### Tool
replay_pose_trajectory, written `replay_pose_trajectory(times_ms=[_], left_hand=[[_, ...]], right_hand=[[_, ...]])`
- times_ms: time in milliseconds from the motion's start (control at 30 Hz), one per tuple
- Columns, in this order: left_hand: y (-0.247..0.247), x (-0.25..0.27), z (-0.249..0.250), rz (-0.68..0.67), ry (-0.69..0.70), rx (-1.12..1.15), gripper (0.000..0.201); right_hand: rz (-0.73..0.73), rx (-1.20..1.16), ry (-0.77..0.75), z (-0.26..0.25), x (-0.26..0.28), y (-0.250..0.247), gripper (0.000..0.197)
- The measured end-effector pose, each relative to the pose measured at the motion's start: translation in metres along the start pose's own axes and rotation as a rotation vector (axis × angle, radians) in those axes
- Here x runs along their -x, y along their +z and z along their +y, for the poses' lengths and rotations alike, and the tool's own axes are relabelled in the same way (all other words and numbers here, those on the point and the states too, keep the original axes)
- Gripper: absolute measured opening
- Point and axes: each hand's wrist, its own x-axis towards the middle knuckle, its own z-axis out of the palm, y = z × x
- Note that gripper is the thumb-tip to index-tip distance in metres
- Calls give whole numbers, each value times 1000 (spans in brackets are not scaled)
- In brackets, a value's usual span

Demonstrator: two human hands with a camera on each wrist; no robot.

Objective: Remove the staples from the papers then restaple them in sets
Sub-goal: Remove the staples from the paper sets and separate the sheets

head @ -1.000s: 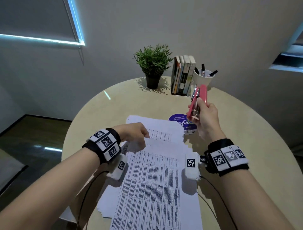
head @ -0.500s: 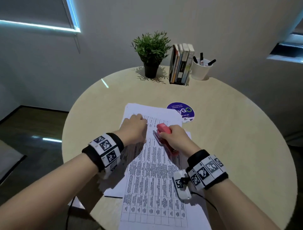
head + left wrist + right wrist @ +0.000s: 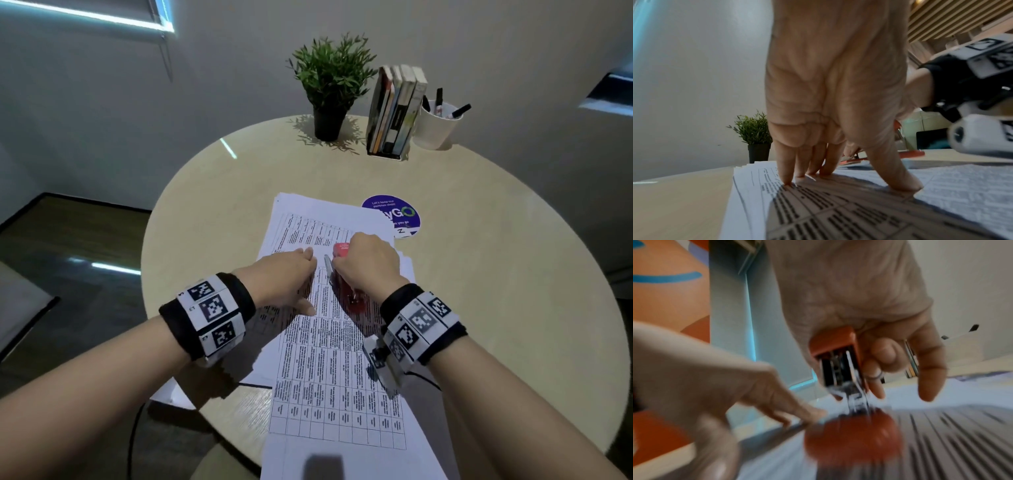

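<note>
Pressing papers [image 3: 337,359] w/ flat L hand [image 3: 286,279] | R hand [image 3: 368,265] gripping red stapler [image 3: 340,249] | plant [image 3: 330,73], books [image 3: 395,109] behind

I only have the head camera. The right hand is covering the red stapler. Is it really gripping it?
Observer: Yes. The right wrist view shows the right hand with its fingers curled round the stapler.
Operator: Is the stapler closed?
Observer: No. That view is blurred, but the stapler's red top is lifted off its base, with metal showing between them.
Operator: And the left hand?
Observer: The left wrist view shows the left hand with straight fingers, their tips pressing the papers.
</note>
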Motion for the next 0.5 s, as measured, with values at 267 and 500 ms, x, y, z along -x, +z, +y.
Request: replay_pose_trajectory(times_ms=[267, 500], left_hand=[[3, -2, -3, 7, 6, -6, 104], [1, 0, -2, -21, 17, -23, 108]], right_hand=[[-65, 8, 9, -10, -7, -10, 11], [2, 33, -48, -7, 1, 3, 30]])
